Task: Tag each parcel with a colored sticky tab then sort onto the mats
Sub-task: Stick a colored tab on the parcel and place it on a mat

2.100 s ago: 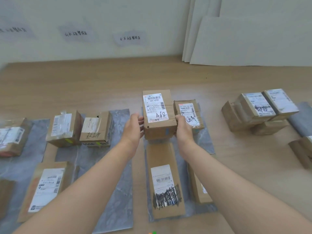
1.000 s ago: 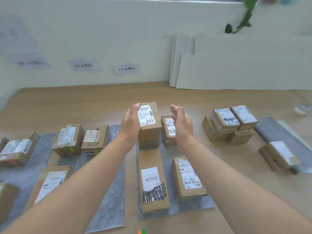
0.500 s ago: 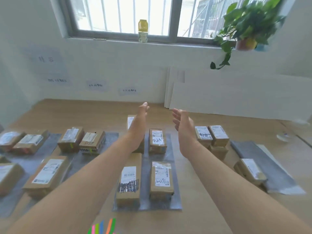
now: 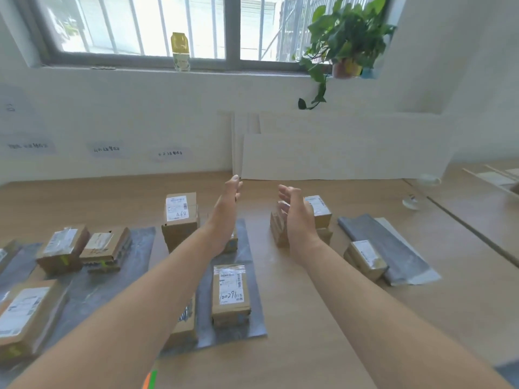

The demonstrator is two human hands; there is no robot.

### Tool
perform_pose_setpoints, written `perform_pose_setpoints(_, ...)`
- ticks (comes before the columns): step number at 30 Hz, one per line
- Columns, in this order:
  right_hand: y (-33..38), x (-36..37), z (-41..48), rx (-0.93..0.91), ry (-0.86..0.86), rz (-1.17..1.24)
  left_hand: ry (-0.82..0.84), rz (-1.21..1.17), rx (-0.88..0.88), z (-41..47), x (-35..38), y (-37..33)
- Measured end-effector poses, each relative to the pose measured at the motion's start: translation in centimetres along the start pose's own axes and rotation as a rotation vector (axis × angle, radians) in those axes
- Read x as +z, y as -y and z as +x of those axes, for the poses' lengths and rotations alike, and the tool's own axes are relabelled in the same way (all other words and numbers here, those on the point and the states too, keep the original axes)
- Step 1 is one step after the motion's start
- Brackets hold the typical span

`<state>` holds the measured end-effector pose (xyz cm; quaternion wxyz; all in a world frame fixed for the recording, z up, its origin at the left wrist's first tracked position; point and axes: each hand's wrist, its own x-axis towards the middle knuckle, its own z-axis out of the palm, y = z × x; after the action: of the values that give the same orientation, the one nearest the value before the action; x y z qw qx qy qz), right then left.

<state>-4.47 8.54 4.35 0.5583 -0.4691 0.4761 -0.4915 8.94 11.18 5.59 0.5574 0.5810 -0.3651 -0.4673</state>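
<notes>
Parcels (image 4: 231,294): eleven-ish (two empty hands (image 4: 295,213)).

A barred window (image 4: 157,23) is set above a white wall. A yellow-capped bottle (image 4: 180,51) is stood on the sill. A potted plant (image 4: 346,43) is perched at the right, one vine trailing down. White boards (image 4: 337,153) are leaned against the wall. Paper labels (image 4: 170,153) are stuck lower left.

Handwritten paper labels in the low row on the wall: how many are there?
3: left label, middle label, right label. Others may be hidden beyond the picture's left edge.
</notes>
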Motion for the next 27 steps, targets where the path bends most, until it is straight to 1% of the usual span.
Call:
perform_pose_setpoints(4,-1.4,-1.3,1.5,0.033,-0.087,-0.017,0.072,0.021,-0.041,2.2,1.3,1.4)
perform_pose_setpoints(8,-2.5,-2.4,3.4,0.056,-0.151,-0.051,0.121,0.032,-0.034,4.2,2.8,2.2)
perform_pose_setpoints(16,-4.1,-5.4,8.1,0.106,-0.156,-0.048,0.175,0.067,-0.097,8.5,7.7,4.2)
perform_pose_setpoints(21,-6.6,-8.0,12.9,0.18,-0.144,-0.034,0.141,0.083,-0.149,12.4,10.9,6.7)
perform_pose_setpoints(27,-10.4,-11.4,19.3,0.301,-0.073,-0.06,0.026,0.068,-0.208,16.9,14.7,9.8)
